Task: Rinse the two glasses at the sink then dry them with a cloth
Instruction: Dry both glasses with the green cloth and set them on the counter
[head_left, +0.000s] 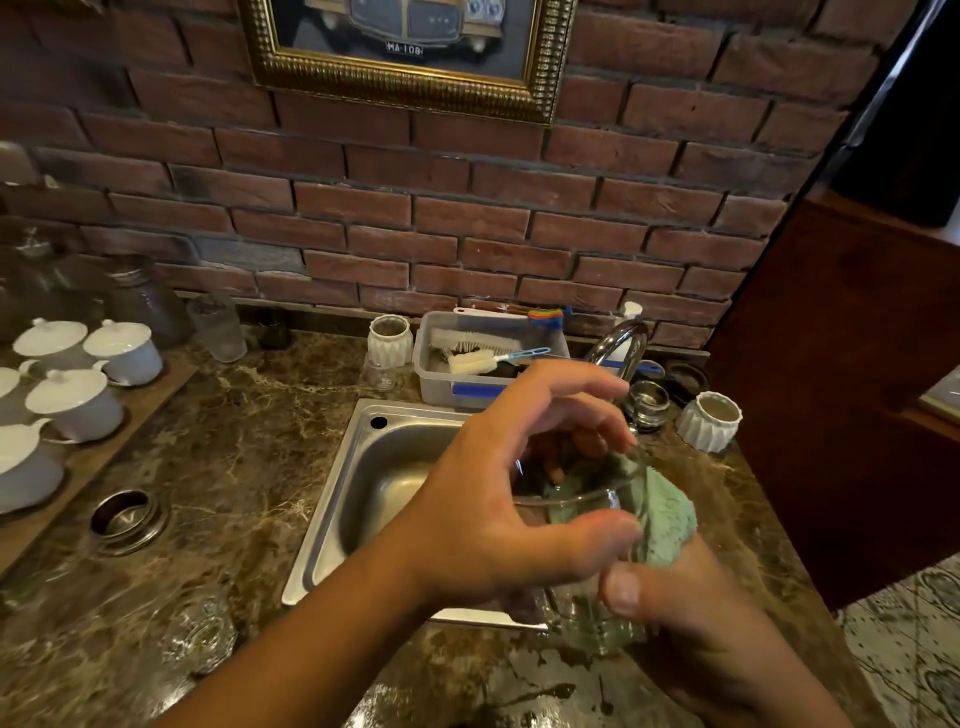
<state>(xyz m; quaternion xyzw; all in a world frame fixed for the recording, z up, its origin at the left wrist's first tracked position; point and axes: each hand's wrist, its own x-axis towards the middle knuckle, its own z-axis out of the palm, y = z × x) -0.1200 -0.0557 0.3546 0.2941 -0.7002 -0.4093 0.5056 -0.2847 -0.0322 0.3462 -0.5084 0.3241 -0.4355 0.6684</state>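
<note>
Head view: left hand (498, 499) grips glass (592, 618) rim, right hand (691, 613) its base.

green cloth (667, 514), red brick wall (467, 218), white cups (78, 400).

White lidded cups (78, 400) on a wooden tray (88, 467) far left — plastic tub (436, 384) of brushes (470, 361) by the brick wall (467, 218).

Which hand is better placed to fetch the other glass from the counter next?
Left hand, probably: the other glass sits left of the sink, while the right hand grips the first glass with the green cloth.
</note>
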